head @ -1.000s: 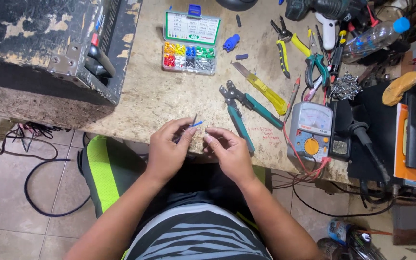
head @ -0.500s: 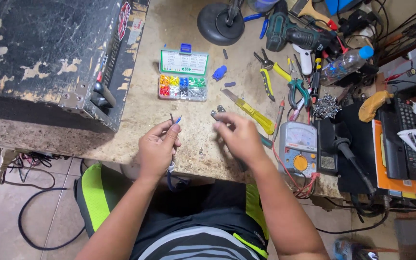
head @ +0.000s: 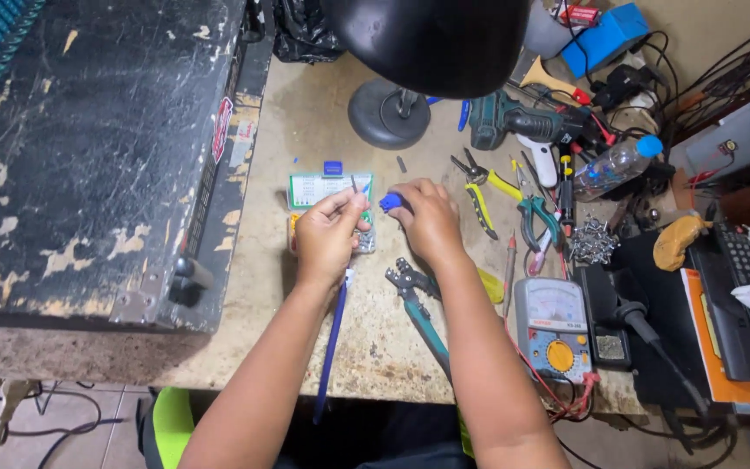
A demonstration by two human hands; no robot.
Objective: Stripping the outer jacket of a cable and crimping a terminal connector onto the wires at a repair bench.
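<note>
Left hand [head: 330, 233]: fingertips pinch a blue wire [head: 333, 334] near its stripped end, which points up; the wire hangs down toward the near edge.
Right hand [head: 427, 221]: fingers close on a small blue connector [head: 390, 202], just right of the wire's tip.
Beneath hands: compartment box of terminals [head: 327, 189].
Near right: crimping pliers [head: 417, 304], analog multimeter [head: 555, 328].
Left: worn black case [head: 88, 148].

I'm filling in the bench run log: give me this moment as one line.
left hand: pinches blue wire, bare end up | right hand: holds small blue connector | beneath: compartment box | near: crimping pliers
</note>
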